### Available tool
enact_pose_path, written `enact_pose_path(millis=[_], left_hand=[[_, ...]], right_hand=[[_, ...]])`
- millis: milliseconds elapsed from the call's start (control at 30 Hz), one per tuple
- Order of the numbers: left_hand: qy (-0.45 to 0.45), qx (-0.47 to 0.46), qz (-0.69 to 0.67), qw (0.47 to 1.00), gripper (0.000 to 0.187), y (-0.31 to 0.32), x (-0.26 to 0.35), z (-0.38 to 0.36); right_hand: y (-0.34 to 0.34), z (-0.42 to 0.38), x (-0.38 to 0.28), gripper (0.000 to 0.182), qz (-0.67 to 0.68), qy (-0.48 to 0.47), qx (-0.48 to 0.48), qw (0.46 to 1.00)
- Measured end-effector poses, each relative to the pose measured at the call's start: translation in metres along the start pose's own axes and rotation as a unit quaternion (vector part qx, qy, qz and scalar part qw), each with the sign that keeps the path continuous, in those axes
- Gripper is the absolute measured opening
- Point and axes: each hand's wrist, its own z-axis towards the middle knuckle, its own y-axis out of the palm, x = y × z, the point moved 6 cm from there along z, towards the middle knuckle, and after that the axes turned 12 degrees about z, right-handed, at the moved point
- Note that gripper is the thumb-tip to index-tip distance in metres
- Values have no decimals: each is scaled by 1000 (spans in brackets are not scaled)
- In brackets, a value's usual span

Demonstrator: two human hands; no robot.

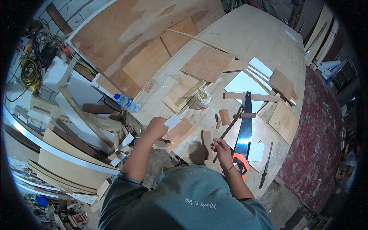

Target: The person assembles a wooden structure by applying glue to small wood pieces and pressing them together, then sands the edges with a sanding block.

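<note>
My left hand is closed on a small white piece at the near left edge of the table, above a brown board. My right hand has its fingers curled beside the lower end of a dark thin stick; whether it grips anything is too small to tell. Just right of that hand lies a handsaw with an orange handle. Between and beyond my hands are a narrow wood strip and small brown pieces. A glass jar holding a stick stands farther back.
A plastic bottle lies at the table's left edge. A white square and a dark slim tool lie right of the saw. Thin boards and several offcuts cover the table's middle. Curved panels stand at the left.
</note>
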Motion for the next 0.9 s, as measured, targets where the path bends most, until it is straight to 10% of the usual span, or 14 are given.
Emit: enact_pose_path(millis=[900], left_hand=[[4,42,-48,998,35,-14,4,-8]], right_hand=[[-6,-2,6,20,-9,9,8,1000]])
